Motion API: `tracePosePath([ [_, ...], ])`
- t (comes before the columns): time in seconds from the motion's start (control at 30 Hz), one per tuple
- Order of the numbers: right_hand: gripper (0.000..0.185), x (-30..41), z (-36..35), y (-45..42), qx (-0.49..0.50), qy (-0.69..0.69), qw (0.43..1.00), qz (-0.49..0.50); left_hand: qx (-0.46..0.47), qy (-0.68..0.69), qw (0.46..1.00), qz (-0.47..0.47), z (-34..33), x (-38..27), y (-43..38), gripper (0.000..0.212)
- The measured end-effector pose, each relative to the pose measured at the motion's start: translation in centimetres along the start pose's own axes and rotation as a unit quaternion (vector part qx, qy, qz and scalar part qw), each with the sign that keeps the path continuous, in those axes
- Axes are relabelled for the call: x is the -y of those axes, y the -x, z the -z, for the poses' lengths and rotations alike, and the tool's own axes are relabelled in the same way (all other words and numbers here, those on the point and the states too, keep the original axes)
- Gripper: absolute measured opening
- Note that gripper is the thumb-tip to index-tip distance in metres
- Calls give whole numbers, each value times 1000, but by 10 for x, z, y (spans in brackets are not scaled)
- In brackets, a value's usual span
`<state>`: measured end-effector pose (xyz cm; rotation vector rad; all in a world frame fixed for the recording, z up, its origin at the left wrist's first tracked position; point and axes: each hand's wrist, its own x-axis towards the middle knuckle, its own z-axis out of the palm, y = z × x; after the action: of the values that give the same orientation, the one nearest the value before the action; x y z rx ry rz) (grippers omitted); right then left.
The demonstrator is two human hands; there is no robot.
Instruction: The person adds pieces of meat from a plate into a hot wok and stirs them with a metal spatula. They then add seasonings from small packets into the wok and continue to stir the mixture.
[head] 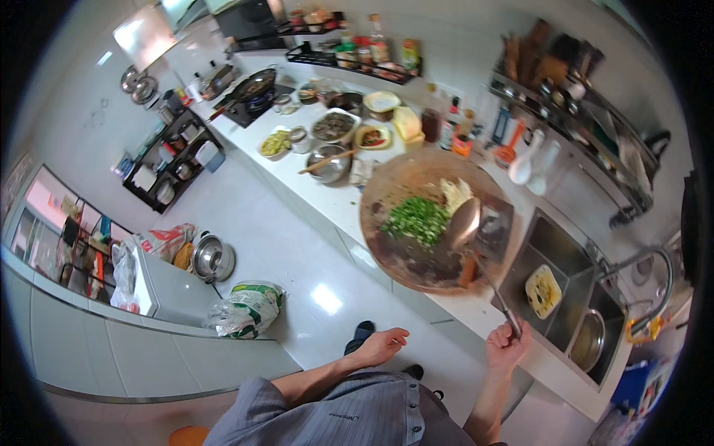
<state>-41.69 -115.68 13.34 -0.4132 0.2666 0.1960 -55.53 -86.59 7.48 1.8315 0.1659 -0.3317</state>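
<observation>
My right hand [506, 343] grips the dark handle of a long metal ladle [466, 223]. The ladle's bowl is over the right part of a large round wooden chopping board [401, 273]; I cannot tell whether it touches. Chopped green onion [417, 221] lies heaped on the board, beside a smaller pile of pale minced food [454, 192]. A cleaver [496, 226] rests at the board's right side, partly behind the ladle, its wooden handle towards me. My left hand [382, 345] hangs before my body, fingers loosely bent, holding nothing.
Left of the board stand a metal bowl [329, 167] with a wooden stick across it, and several food dishes. A wok [254, 86] sits on the stove. The double sink [549, 240] at right holds a soiled white dish [543, 291]. A plastic sack [251, 309] lies on the floor.
</observation>
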Motion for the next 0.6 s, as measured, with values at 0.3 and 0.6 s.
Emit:
tracePosePath([
  [0.3,35,-235,-133,-52,38,103,980,-166,-71,-41,996,18,200,56,35,35],
  [0.6,41,-443,-291,-115,169,181,949,-197,-257,43,963,74,419,84,96,34],
])
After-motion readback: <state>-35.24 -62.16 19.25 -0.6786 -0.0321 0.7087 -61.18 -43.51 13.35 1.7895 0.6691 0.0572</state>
